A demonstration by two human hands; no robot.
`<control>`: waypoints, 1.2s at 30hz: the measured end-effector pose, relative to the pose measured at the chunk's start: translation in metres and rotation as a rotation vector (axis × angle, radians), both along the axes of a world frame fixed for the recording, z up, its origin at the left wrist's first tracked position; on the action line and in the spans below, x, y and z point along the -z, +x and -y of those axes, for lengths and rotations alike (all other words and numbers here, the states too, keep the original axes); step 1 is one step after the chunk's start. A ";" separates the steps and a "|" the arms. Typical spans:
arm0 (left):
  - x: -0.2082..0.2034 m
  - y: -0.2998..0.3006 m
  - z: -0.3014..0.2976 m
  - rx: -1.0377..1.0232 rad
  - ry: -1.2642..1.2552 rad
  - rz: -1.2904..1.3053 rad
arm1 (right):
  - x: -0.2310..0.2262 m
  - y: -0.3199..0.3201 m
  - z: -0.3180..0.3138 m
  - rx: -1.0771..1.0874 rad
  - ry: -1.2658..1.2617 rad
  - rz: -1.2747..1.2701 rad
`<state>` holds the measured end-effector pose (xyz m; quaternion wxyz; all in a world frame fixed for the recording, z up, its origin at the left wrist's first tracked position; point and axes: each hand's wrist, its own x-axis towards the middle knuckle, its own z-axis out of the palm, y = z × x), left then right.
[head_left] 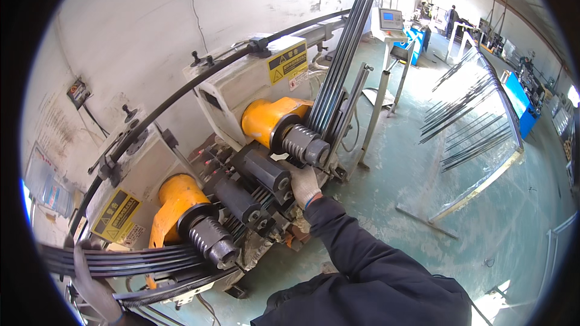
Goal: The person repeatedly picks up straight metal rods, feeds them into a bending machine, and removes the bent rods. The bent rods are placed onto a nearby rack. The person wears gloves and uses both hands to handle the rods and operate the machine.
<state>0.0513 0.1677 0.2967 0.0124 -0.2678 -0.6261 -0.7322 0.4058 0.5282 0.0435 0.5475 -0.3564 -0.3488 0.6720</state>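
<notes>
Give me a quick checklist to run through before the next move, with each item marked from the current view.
1. Right hand clear of the machine: not ok. The gloved right hand is right beside the far ridged spindle and the dark cylinder.
2. Left hand holding firmly: cannot tell. The left hand is at the near rods, but its grip is unclear.
3. Far rods side by side: ok. The far rods run closely alongside one another.
4. Control panel lit: ok. The control panel shows a blue screen.
5. Spindles stopped: cannot tell from one still picture.
</notes>
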 end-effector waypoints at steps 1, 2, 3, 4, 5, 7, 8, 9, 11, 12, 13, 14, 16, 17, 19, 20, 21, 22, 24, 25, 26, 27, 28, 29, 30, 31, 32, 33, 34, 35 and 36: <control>-0.008 0.006 -0.007 0.021 -0.033 -0.037 | 0.001 0.001 -0.001 0.014 0.026 0.011; -0.017 0.014 -0.015 0.050 -0.065 -0.091 | 0.003 0.001 -0.002 0.021 0.033 0.026; -0.023 0.026 -0.024 0.039 -0.061 -0.091 | 0.005 0.002 -0.002 -0.015 -0.028 0.014; -0.030 0.038 -0.033 0.098 -0.043 -0.159 | 0.006 0.003 -0.003 -0.009 -0.012 0.010; -0.038 0.048 -0.045 0.098 -0.078 -0.178 | 0.007 0.003 -0.003 -0.016 -0.010 0.008; -0.054 0.069 -0.065 0.120 -0.161 -0.264 | 0.009 0.003 -0.003 -0.013 0.025 0.001; -0.060 0.079 -0.076 0.125 -0.189 -0.243 | 0.009 0.003 -0.004 -0.003 0.059 -0.005; -0.067 0.087 -0.083 0.174 -0.220 -0.299 | 0.010 0.003 -0.004 0.005 0.089 -0.014; -0.075 0.101 -0.099 0.200 -0.279 -0.389 | 0.011 0.002 -0.004 0.006 0.090 -0.017; -0.078 0.106 -0.106 0.312 -0.261 -0.414 | 0.011 0.002 -0.004 0.007 0.082 -0.021; -0.080 0.108 -0.113 0.270 -0.319 -0.375 | 0.011 0.002 -0.004 0.007 0.088 -0.017; -0.082 0.111 -0.116 0.296 -0.321 -0.429 | 0.012 0.002 -0.004 0.007 0.087 -0.013; -0.082 0.113 -0.119 0.294 -0.250 -0.325 | 0.013 0.003 -0.004 0.013 0.126 0.015; -0.082 0.113 -0.120 0.306 -0.242 -0.325 | 0.013 0.003 -0.004 0.025 0.164 0.036; -0.081 0.113 -0.118 0.323 -0.249 -0.322 | 0.014 0.004 -0.004 0.022 0.183 0.069; -0.080 0.112 -0.117 0.326 -0.257 -0.324 | 0.015 0.004 -0.004 0.007 0.173 0.077; -0.080 0.112 -0.116 0.324 -0.261 -0.341 | 0.017 0.004 -0.004 0.008 0.160 0.086; -0.080 0.111 -0.115 0.330 -0.253 -0.328 | 0.018 0.003 -0.004 0.014 0.200 0.057; -0.079 0.111 -0.114 0.350 -0.242 -0.346 | 0.021 0.001 -0.006 0.053 0.300 -0.015; -0.079 0.111 -0.114 0.346 -0.242 -0.333 | 0.023 0.000 -0.007 0.069 0.239 0.032; -0.079 0.111 -0.114 0.345 -0.248 -0.334 | 0.025 -0.001 -0.008 0.066 0.215 0.059; -0.079 0.111 -0.114 0.345 -0.253 -0.345 | 0.027 -0.001 -0.008 0.067 0.166 0.085; -0.079 0.112 -0.113 0.339 -0.254 -0.335 | 0.029 -0.001 -0.009 0.043 0.169 0.062; -0.079 0.112 -0.113 0.334 -0.254 -0.335 | 0.031 -0.001 -0.009 0.022 0.146 0.039; -0.079 0.112 -0.112 0.326 -0.263 -0.340 | 0.032 -0.001 -0.009 0.001 0.122 0.016; -0.079 0.113 -0.111 0.306 -0.273 -0.353 | 0.032 -0.001 -0.009 0.034 0.126 0.015; -0.079 0.113 -0.111 0.304 -0.270 -0.339 | 0.032 -0.001 -0.008 0.034 0.130 0.017; -0.079 0.114 -0.110 0.306 -0.266 -0.342 | 0.032 -0.001 -0.008 0.035 0.138 0.012; -0.079 0.114 -0.109 0.314 -0.265 -0.357 | 0.031 -0.001 -0.007 0.038 0.145 0.006; -0.079 0.115 -0.108 0.318 -0.271 -0.373 | 0.030 0.000 -0.006 0.020 0.097 0.019; -0.080 0.115 -0.108 0.318 -0.273 -0.367 | 0.029 0.000 -0.005 0.012 0.108 0.014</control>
